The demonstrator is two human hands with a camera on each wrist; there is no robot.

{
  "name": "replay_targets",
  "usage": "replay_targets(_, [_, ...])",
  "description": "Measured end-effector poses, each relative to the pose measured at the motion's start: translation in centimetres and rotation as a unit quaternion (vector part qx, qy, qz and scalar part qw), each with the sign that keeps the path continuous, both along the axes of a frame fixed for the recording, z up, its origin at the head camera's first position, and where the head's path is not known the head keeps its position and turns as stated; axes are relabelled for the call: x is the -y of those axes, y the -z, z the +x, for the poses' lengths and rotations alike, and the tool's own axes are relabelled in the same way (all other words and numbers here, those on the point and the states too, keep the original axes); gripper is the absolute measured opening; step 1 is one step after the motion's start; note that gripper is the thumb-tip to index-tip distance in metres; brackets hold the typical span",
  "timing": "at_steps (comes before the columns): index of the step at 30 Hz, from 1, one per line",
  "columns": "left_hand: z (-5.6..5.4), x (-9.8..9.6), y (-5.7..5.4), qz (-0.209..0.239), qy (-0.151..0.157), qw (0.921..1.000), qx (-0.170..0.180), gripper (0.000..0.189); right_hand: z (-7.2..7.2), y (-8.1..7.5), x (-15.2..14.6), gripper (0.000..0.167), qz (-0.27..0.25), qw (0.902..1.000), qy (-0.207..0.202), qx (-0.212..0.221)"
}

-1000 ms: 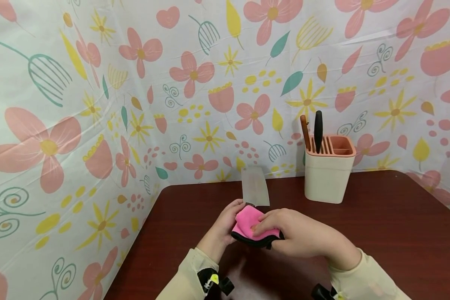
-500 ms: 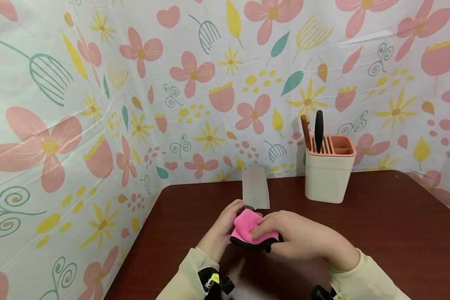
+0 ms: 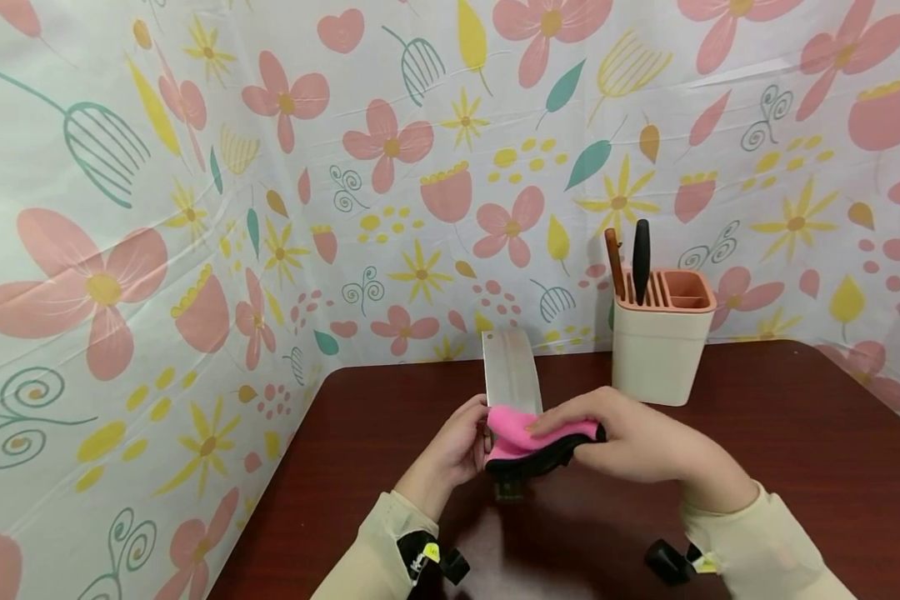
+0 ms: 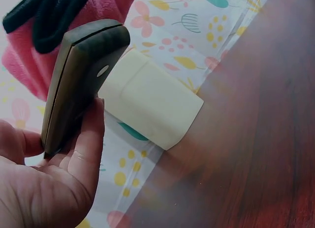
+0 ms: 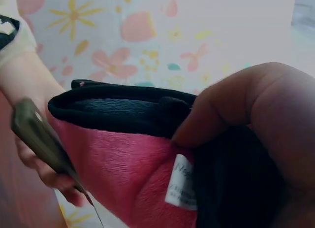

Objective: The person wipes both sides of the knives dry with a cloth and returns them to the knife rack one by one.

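Note:
A cleaver's broad blade (image 3: 512,367) points away toward the wall in the head view. My left hand (image 3: 453,446) grips the cleaver near the join of blade and handle. In the left wrist view, thumb and fingers hold its dark handle (image 4: 83,80), whose butt end sticks out. A pink cloth with black edging (image 3: 513,427) is held by my right hand (image 3: 637,437), thumb and fingers pinching its edge. From the head it covers the blade's base and most of the handle; whether it touches the metal I cannot tell. A white label (image 5: 182,183) shows on the cloth.
A cream knife holder (image 3: 658,354) with an orange slotted top stands at the table's back right. A brown handle (image 3: 614,262) and a black handle (image 3: 641,260) rise from its slots. Flower-patterned sheeting (image 3: 390,250) hangs behind the dark red table (image 3: 780,442).
My right hand has moved right and slightly upward with the cloth. The handle's butt now shows below the cloth. My left hand has stayed nearly in place on the cleaver.

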State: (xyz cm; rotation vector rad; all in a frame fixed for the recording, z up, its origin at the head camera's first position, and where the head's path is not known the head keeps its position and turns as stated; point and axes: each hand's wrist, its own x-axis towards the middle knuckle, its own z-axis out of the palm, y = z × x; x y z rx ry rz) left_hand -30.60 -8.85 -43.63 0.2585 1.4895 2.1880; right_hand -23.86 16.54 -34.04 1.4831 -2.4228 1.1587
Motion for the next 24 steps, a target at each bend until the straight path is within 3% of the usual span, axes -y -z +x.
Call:
replay_targets(4, [0.1, 0.1, -0.2, -0.018, 0.010, 0.9998, -0.001, 0.017, -0.8, 0.2, -0.5, 0.058, -0.047, 0.9966, 0.067, -0.009])
replay_targets(9, [0.1, 0.2, -0.2, -0.037, 0.006, 0.9992, -0.014, 0.022, -2.1, 2.1, 1.4, 0.054, -0.061, 0.9838, 0.128, -0.110])
replay_targets(11, [0.2, 0.2, -0.1, -0.030, 0.004, 0.9995, -0.010, 0.019, -2.3, 2.9, 2.3, 0.050, -0.043, 0.9817, 0.133, -0.130])
replay_targets(15, [0.0, 0.3, -0.2, -0.007, -0.003, 0.9999, -0.009, 0.015, -2.2, 3.9, 3.5, 0.053, 0.007, 0.9819, 0.138, -0.130])
replay_targets(19, [-0.1, 0.5, -0.3, -0.001, -0.004, 0.9998, -0.017, 0.016, -2.0, 4.2, 4.1, 0.062, 0.054, 0.9799, 0.150, -0.121])
replay_targets(24, [-0.3, 0.7, -0.3, -0.008, 0.000, 0.9998, -0.017, 0.018, -1.6, 4.1, 4.2, 0.058, 0.096, 0.9770, 0.147, -0.121])
